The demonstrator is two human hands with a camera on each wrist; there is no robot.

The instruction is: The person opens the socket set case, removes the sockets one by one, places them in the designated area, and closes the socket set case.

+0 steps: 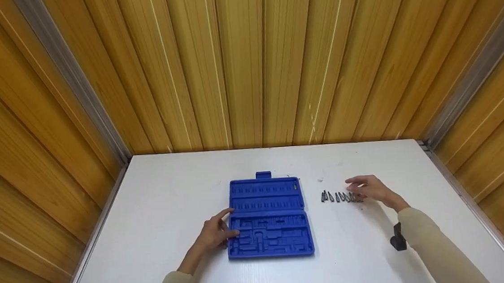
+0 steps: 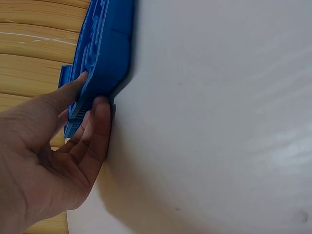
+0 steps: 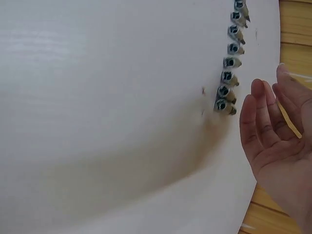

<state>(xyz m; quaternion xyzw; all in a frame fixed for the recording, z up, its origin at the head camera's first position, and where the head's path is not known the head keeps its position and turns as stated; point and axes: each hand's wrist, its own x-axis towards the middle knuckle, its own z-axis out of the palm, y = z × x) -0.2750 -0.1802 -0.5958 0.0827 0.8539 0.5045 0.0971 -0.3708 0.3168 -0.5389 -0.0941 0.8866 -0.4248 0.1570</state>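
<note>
A blue plastic tool case (image 1: 270,233) lies opened flat on the white table, its moulded slots facing up. My left hand (image 1: 214,231) grips the case's left edge, with the thumb on the rim. In the left wrist view, the fingers of that hand (image 2: 58,141) bend against the side wall of the case (image 2: 109,58). A row of small metal bit sockets (image 1: 338,197) stretches to the right of the case. Over the row's right end hovers my right hand (image 1: 372,189). The right wrist view shows its fingers loosely bent and holding nothing, beside the nearest bit sockets (image 3: 225,92).
A small piece (image 1: 295,186) sits in the upper right slot of the case lid. Yellow wood-patterned panels (image 1: 242,70) rise behind the white table (image 1: 170,188) and on both sides. Dark specks dot the tabletop near the bit sockets.
</note>
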